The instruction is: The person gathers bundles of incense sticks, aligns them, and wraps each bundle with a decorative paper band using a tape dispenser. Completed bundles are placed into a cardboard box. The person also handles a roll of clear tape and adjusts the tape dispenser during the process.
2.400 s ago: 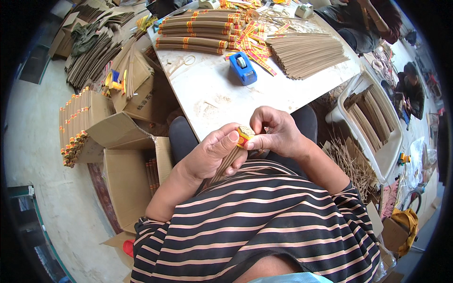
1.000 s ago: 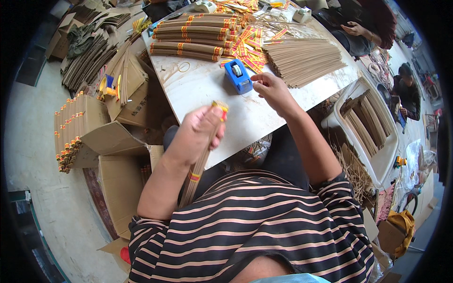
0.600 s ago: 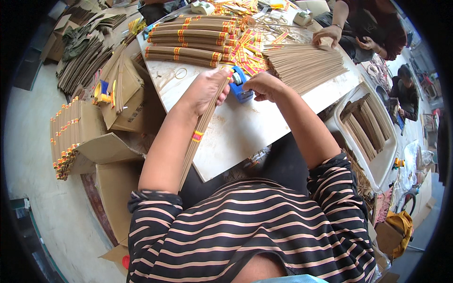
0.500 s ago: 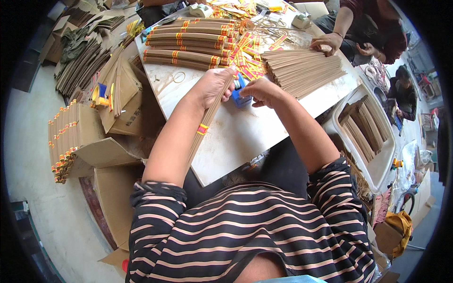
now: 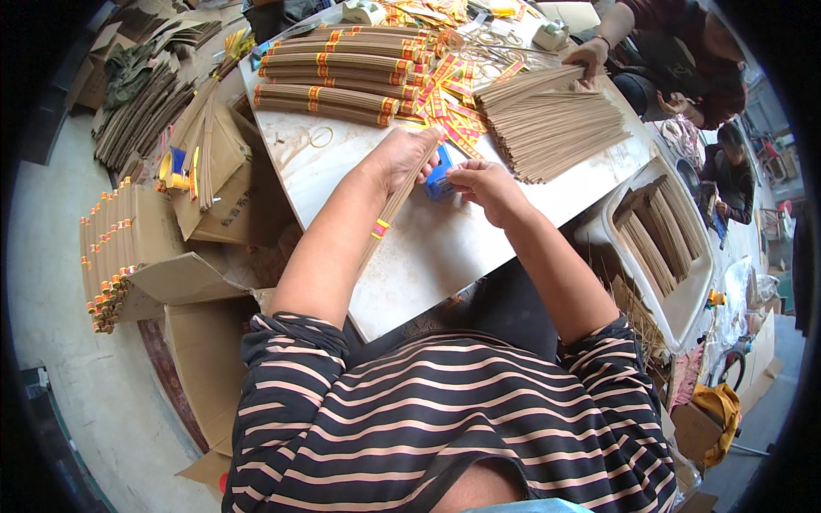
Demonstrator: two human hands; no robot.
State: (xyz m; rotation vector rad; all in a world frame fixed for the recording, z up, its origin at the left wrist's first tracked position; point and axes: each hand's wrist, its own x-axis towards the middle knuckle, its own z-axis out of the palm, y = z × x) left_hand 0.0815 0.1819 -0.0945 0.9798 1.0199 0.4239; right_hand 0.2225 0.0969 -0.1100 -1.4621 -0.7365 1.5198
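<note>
My left hand (image 5: 402, 161) is wrapped round a slim bundle of brown incense sticks (image 5: 392, 208), which slants down toward me along my forearm. A red and yellow paper band (image 5: 380, 229) circles the bundle below the hand. A blue tape dispenser (image 5: 440, 183) stands on the table between my hands, partly hidden behind the left fingers. Right beside it, my right hand (image 5: 487, 186) has its thumb and fingertips pinched together. Whatever lies between those fingertips is too small to make out.
Banded incense bundles (image 5: 329, 90) are stacked at the table's far left, near scattered red and yellow labels (image 5: 453, 107). Loose sticks (image 5: 556, 124) lie right, by a co-worker's hand (image 5: 588, 58). A white tub (image 5: 676, 316) holds more sticks; open cardboard boxes (image 5: 201, 342) stand left.
My right hand has moved slightly down and its fingers have come together beside the dispenser. My left hand and the bundle have shifted a little right. The co-worker's hand has moved slightly away.
</note>
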